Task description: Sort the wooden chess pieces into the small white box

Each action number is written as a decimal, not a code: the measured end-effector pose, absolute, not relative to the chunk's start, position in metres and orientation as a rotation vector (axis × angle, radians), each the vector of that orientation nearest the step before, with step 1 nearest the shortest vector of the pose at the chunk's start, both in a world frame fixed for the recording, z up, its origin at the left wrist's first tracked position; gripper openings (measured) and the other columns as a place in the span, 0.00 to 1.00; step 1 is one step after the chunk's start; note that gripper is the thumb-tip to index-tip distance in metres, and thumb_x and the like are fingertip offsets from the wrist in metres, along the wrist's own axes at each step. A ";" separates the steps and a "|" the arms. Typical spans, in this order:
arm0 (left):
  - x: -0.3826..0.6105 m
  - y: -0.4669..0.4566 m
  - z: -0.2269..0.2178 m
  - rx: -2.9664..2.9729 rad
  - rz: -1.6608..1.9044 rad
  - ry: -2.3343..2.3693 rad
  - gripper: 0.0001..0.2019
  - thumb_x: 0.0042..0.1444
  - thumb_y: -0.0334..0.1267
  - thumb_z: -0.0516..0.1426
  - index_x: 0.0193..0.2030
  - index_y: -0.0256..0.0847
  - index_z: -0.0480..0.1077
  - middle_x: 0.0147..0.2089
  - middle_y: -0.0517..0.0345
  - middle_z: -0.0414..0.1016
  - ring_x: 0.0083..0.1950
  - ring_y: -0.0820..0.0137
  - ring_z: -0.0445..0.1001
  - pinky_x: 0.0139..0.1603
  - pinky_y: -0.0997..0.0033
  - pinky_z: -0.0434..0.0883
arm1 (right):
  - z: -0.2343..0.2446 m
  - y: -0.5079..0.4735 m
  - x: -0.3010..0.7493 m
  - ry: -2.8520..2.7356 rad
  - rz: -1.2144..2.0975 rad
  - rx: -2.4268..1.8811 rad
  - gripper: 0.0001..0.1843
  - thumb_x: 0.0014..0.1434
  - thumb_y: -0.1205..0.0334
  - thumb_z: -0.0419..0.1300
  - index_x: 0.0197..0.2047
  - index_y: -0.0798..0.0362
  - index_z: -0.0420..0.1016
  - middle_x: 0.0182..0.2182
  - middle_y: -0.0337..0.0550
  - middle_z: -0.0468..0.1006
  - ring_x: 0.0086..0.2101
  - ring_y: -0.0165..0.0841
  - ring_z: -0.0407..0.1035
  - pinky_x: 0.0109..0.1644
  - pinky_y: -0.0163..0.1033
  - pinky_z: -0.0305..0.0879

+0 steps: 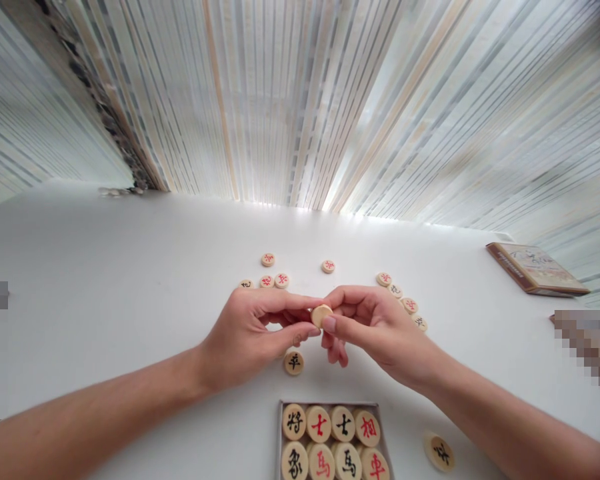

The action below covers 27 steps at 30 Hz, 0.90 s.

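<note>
Both my hands meet over the middle of the white table. My left hand and my right hand pinch one round wooden chess piece between thumbs and fingers, its blank side facing me. Just below my left hand a piece with a black character lies flat. At the near edge stands a small box holding several pieces with red and black characters in rows.
Several loose pieces lie beyond my hands, such as one at the far left and a group at the right. Another piece lies right of the box. A flat box lid rests at the far right. Striped curtains hang behind.
</note>
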<state>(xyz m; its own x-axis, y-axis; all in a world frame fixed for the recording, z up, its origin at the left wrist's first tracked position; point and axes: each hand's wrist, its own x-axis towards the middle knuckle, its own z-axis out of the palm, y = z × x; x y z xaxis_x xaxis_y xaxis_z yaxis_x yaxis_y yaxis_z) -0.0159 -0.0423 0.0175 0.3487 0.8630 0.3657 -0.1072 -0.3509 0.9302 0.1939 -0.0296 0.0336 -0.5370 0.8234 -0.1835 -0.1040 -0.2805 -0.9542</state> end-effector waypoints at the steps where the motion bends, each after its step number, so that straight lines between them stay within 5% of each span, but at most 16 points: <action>1: -0.016 -0.042 0.017 1.596 1.196 0.706 0.18 0.59 0.20 0.67 0.53 0.41 0.86 0.44 0.51 0.90 0.39 0.68 0.88 0.43 0.78 0.85 | 0.033 -0.029 0.194 -1.320 1.886 -0.923 0.16 0.53 0.57 0.81 0.37 0.57 0.84 0.26 0.42 0.83 0.23 0.28 0.76 0.27 0.30 0.73; 17: -0.020 -0.042 0.015 2.057 1.399 0.736 0.08 0.58 0.24 0.68 0.44 0.35 0.84 0.33 0.54 0.86 0.30 0.72 0.82 0.34 0.76 0.80 | 0.036 -0.031 0.196 -1.484 1.749 -0.951 0.13 0.57 0.57 0.79 0.41 0.56 0.89 0.29 0.45 0.86 0.28 0.30 0.80 0.35 0.30 0.79; 27: -0.023 -0.032 0.009 2.197 1.484 0.661 0.05 0.58 0.25 0.70 0.40 0.34 0.82 0.36 0.50 0.86 0.34 0.69 0.82 0.36 0.73 0.81 | 0.034 -0.028 0.207 -1.565 1.630 -1.070 0.19 0.51 0.64 0.80 0.47 0.51 0.88 0.36 0.44 0.89 0.37 0.32 0.82 0.43 0.33 0.80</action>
